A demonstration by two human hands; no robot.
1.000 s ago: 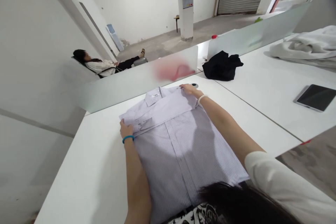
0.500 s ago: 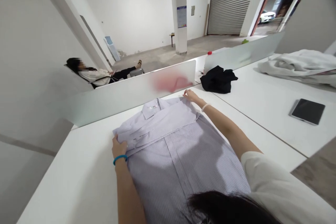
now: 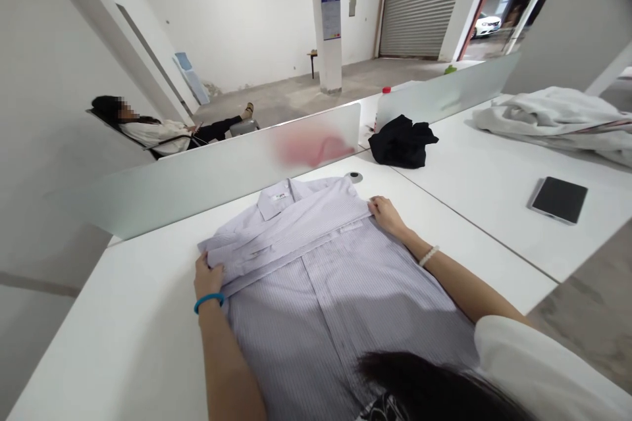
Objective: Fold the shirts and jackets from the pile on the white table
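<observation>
A pale purple, finely striped shirt (image 3: 291,302) lies front up on the white table (image 3: 99,329), its collar toward the divider. One sleeve (image 3: 296,227) is laid across the chest from right to left. My left hand (image 3: 208,276), with a blue band at the wrist, is closed on the cuff end of that sleeve at the shirt's left edge. At the right edge, just below the shoulder, my right hand (image 3: 388,216) pinches the folded cloth between thumb and fingers. Dark hair hides part of the shirt's lower end.
A frosted divider (image 3: 197,187) stands along the table's back edge. Right of it are a crumpled black cloth (image 3: 402,141), a red-capped bottle (image 3: 382,108), a flat black device (image 3: 560,199) and a heap of white cloth (image 3: 557,118). Beyond the divider a person (image 3: 162,131) reclines in a chair.
My right hand has moved from the shirt's shoulder down to its right side edge, uncovering a round grommet in the table. My left hand keeps its hold on the cuff. The view has shifted slightly.
</observation>
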